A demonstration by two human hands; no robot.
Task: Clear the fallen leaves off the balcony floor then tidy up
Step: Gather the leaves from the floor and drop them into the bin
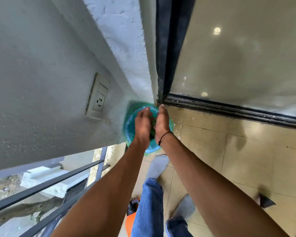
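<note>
Cup left hand [142,123] and right hand [162,121] close round the dark leaves [152,127], fingers curled; lower well inside the green-lined bin [129,127] in the corner; release slowly.

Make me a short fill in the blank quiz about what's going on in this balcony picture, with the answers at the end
1. Both hands, left hand and right hand, are over a bin lined with a ____ plastic bag.
2. The bin stands in the corner below a wall ____.
3. A black thread circles the ____ wrist.
4. The person wears blue ____.

Answers: green; socket; right; jeans
</note>
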